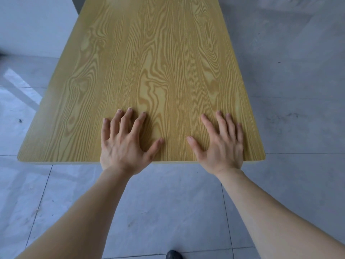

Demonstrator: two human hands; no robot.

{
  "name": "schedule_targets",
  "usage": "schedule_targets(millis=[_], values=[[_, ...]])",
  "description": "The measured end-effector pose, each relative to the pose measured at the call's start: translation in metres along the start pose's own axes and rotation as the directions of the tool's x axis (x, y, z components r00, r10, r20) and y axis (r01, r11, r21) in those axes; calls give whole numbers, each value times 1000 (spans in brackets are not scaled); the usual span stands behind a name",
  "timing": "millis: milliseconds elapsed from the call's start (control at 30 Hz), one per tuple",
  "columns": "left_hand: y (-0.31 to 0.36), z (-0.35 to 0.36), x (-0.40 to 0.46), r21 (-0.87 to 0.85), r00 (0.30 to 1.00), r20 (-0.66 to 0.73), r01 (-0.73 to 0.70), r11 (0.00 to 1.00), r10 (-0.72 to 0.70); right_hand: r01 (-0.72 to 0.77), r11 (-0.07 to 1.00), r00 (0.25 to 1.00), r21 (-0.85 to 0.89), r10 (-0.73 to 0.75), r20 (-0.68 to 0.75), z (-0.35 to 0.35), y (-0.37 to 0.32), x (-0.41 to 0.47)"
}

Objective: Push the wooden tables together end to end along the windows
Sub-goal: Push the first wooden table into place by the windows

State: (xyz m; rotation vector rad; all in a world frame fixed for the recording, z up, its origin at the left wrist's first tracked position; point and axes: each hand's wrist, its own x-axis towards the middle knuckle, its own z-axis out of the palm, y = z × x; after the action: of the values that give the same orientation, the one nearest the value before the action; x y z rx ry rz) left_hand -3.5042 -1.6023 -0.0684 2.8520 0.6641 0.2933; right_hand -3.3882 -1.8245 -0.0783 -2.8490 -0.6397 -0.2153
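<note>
Yellow-brown wood grain covers the surface (149, 71), a long rectangular top that runs away from the person and fills the middle of the view. Its near short edge lies just in front of the person, with both wrists crossing it.

Left hand (124, 144) rests palm down near the middle of that near edge, its fingers (128, 118) spread wide and slightly arched, thumb stretched toward the other hand. It grips nothing; the fingertips and heel press on the wood.

Right hand (220, 146) lies flat close to the near right corner, fingers fanned out and straight, thumb angled inward. It too has hold of nothing and simply bears on the top. A strip of bare wood separates the two thumbs.

Both forearms are bare and reach forward from the bottom corners of the view.

Grey tiled floor (289, 109) surrounds the surface on the right and near side. A white wall (33, 25) stands just beside the far left edge. A dark shoe tip (173, 255) shows at the bottom.
</note>
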Motion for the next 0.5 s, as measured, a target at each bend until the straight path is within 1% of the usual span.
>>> schedule_targets(millis=[167, 333, 500], values=[[1, -1, -5, 2, 1000, -19, -5, 1000, 5, -1, 1000, 1000, 13, 1, -15, -2, 3, -4], [-3, 8, -17, 9, 1000, 12, 3, 1000, -3, 7, 1000, 1000, 1, -7, 24, 5, 2, -15], [-3, 11, -16, 10, 1000, 7, -2, 1000, 2, 6, 1000, 999, -12, -6, 33, 6, 5, -15]])
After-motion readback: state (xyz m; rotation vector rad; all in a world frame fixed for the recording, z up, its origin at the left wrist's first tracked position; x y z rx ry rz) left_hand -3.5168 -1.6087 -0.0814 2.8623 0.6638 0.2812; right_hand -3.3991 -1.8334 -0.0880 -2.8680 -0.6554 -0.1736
